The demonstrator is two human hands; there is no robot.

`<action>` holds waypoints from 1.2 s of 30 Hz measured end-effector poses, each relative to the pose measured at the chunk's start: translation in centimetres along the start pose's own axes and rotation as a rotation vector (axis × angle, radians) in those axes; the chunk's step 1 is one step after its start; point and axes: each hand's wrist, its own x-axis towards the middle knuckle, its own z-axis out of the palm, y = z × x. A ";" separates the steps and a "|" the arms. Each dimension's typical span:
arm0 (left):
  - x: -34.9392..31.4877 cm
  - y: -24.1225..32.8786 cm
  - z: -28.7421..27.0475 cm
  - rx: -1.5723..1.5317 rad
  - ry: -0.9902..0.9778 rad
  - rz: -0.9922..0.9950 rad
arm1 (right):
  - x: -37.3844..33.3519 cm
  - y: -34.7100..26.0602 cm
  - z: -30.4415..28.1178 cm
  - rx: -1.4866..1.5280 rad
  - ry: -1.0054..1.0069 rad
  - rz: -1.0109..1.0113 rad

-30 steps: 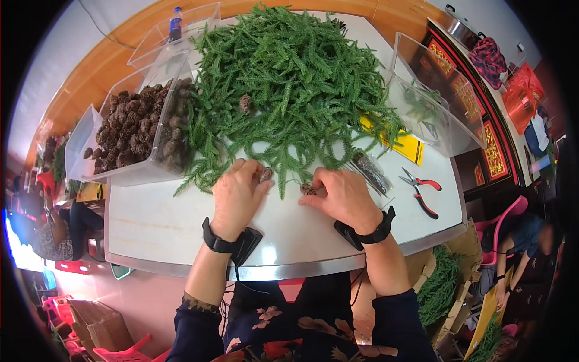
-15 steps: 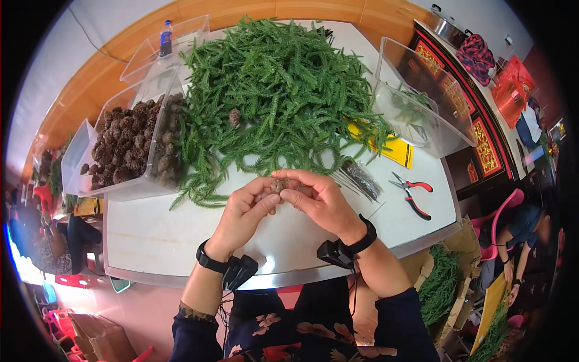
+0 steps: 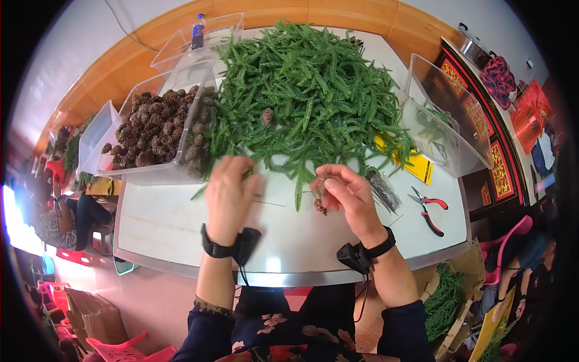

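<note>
Sprigs (image 3: 313,78) are green, pine cones (image 3: 154,130) brown, plier handles (image 3: 433,226) red-and-black, tabletop (image 3: 172,223) white, clothing (image 3: 271,326) dark and floral

Cannot make out the fingertips of the left hand (image 3: 230,196), smeared by blur, or tell a pinch from an idle curl there. Cannot tell the half-covered brownish bit (image 3: 324,180) between the right hand's (image 3: 330,184) fingers from part of the pine cone (image 3: 320,207) just below. Cannot see to the bottom of the cone heap (image 3: 152,128), or see whole the pink chair (image 3: 129,352), cut by the lower edge.
</note>
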 end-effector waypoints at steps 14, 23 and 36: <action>0.3 -1.1 -3.1 -0.343 0.031 -0.245 | 0.3 -0.5 -1.2 -0.067 0.039 0.015; -0.3 1.8 -1.3 -1.634 -0.056 -0.321 | 0.2 -0.2 -1.3 0.216 -0.069 0.134; -0.8 3.2 -0.1 -0.835 -0.281 0.237 | 0.0 -0.2 -1.4 0.487 -0.174 0.082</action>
